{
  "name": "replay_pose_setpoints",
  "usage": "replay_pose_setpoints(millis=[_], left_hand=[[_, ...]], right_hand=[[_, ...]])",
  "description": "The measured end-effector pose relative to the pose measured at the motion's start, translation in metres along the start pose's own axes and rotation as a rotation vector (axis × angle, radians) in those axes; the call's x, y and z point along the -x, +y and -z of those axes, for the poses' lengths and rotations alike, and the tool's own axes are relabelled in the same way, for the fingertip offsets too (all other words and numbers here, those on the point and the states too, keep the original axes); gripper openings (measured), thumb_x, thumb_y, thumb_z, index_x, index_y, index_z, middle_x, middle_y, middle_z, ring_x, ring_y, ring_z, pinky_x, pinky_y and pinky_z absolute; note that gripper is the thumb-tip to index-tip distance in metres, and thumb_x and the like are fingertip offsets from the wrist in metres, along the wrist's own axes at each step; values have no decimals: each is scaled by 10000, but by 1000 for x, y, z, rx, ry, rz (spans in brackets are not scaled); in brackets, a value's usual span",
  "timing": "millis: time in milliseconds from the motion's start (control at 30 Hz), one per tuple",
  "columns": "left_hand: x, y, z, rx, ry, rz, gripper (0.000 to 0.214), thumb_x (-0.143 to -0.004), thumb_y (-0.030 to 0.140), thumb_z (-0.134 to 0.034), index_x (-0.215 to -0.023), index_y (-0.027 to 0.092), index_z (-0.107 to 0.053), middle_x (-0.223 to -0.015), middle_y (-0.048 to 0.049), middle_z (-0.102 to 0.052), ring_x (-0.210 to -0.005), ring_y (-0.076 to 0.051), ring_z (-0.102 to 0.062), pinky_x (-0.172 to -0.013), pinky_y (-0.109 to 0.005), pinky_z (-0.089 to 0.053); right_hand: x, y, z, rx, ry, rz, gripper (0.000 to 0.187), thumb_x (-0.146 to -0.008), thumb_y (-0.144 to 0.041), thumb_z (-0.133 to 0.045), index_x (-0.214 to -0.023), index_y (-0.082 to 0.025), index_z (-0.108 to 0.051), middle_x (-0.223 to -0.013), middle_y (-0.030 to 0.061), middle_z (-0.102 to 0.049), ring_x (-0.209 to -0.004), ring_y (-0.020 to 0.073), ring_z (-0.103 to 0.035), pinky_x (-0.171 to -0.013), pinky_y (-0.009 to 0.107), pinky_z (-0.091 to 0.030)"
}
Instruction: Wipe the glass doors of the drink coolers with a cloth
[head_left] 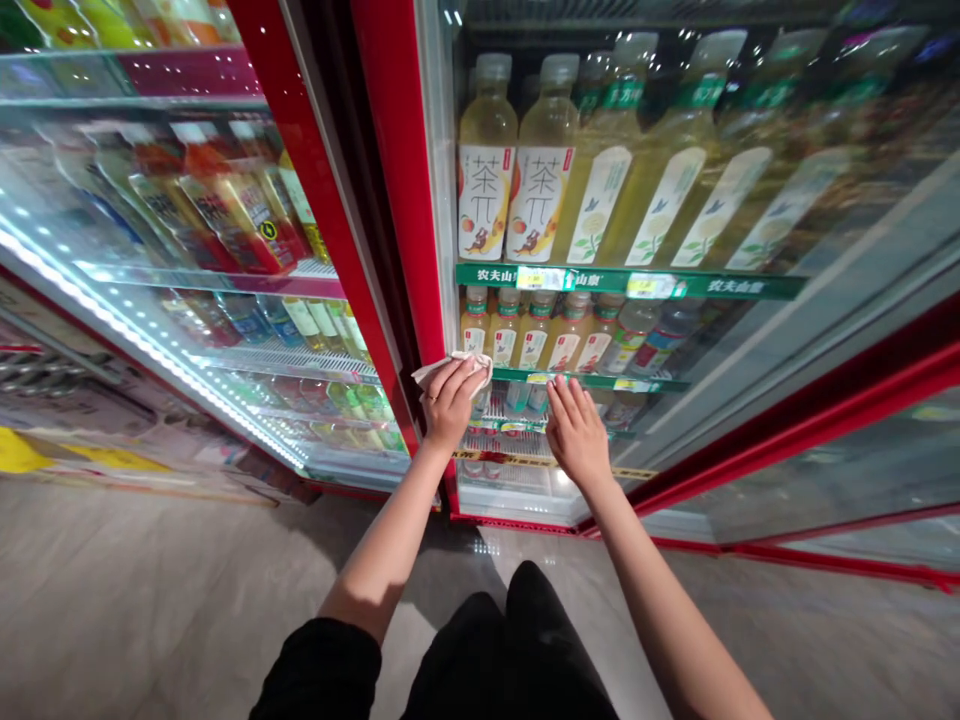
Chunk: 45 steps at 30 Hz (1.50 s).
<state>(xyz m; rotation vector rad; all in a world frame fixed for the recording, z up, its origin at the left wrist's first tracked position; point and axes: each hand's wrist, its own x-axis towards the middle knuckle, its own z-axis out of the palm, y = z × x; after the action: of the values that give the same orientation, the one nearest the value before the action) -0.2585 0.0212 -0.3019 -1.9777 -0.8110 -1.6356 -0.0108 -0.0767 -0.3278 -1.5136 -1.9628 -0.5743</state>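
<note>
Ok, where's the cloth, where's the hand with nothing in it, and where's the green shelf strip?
cloth [442, 366]: head view, on the white fold along its top.
right hand [576, 432]: head view, on the back of the hand.
green shelf strip [784, 289]: head view, on the green part near its right end.

Crumpled wht cloth [452, 364] on fridge glass [757, 400]

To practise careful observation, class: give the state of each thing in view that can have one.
Left hand: closed on the cloth.
Cloth: bunched, pressed to the glass.
Right hand: open, flat on the glass.
Tea bottles: upright, capped.
Light strip: lit.
</note>
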Motion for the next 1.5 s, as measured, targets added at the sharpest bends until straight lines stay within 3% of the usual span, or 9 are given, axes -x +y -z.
replay_pose_setpoints(millis=[133, 333, 533, 667, 867, 1067, 1233, 1367, 1500], left_hand=[[26, 10, -14, -29, -3, 9, 452, -1050, 153, -646, -1469, 322, -654, -1389, -65, -786, -1450, -253, -648, -1291, -503, -483], [25, 2, -31, -33, 69, -20, 527, -1083, 209, -566, -1589, 355, -548, -1551, -34, -684, -1604, -257, -472, -1415, -542, -261], [21, 15, -36, -44, 224, 110, 645, -1069, 70, -481, -1648, 352, -449, -1693, -49, -534, -1649, -285, -392, -1374, -615, -357], [20, 14, -46, -80, 209, -57, 592, -1083, 72, -428, -1610, 331, -499, -1626, -40, -609, -1628, -249, -430, -1365, -567, -388], [12, -19, -52, -60, 302, -214, 566, -1052, 51, -434, -1516, 326, -606, -1623, -9, -620, -1584, -212, -485, -1378, -491, -355], [7, -29, -61, -16, 366, -234, 623, -994, -19, -408, -1445, 323, -667, -1571, -18, -660, -1547, -211, -529, -1356, -499, -398], [0, -32, -68, 70, 375, -115, 658, -1000, -13, -401, -1506, 343, -625, -1641, -31, -594, -1596, -234, -472, -1369, -553, -370], [16, -36, -65, 94, 335, -95, 607, -1035, 23, -393, -1476, 348, -655, -1618, -23, -623, -1581, -230, -500, -1362, -574, -375], [42, -43, -50, 110, 200, -122, 608, -1032, 22, -384, -1444, 357, -681, -1619, 3, -624, -1591, -211, -488, -1358, -572, -381]], right_hand=[[4, 10, -13, 10, 77, 58, 901, -1050, -195, -551, -1776, -311, -32, -1777, 62, -382, -1655, 266, -360, -1379, 495, -293], [-4, -1, -42, 52, 291, 13, 844, -1065, -278, -520, -1784, -295, -78, -1812, 50, -312, -1705, 293, -191, -1405, 526, -197], [-21, 1, -61, 128, 444, 63, 843, -1071, -325, -491, -1786, -300, -44, -1831, 69, -266, -1680, 389, -271, -1368, 613, -276], [-33, 5, -63, 130, 542, 149, 845, -1075, -326, -505, -1786, -282, -51, -1843, 80, -221, -1677, 410, -274, -1354, 650, -278], [-46, 8, -67, 176, 702, 261, 794, -1093, -327, -480, -1780, -206, -102, -1821, 131, -289, -1682, 332, -298, -1355, 582, -311], [-52, 13, -78, 213, 744, 279, 764, -1094, -330, -436, -1774, -169, -130, -1812, 110, -318, -1688, 289, -286, -1384, 529, -256], [-54, 11, -86, 238, 717, 268, 814, -1113, -356, -382, -1761, -153, 67, -1837, 120, -212, -1698, 291, -253, -1389, 532, -233], [-55, 10, -89, 246, 703, 256, 817, -1125, -369, -345, -1732, -165, 163, -1843, 105, -163, -1702, 283, -239, -1383, 531, -242], [-55, 7, -90, 244, 654, 221, 804, -1131, -368, -318, -1718, -139, 181, -1842, 119, -149, -1708, 276, -216, -1384, 523, -242]])
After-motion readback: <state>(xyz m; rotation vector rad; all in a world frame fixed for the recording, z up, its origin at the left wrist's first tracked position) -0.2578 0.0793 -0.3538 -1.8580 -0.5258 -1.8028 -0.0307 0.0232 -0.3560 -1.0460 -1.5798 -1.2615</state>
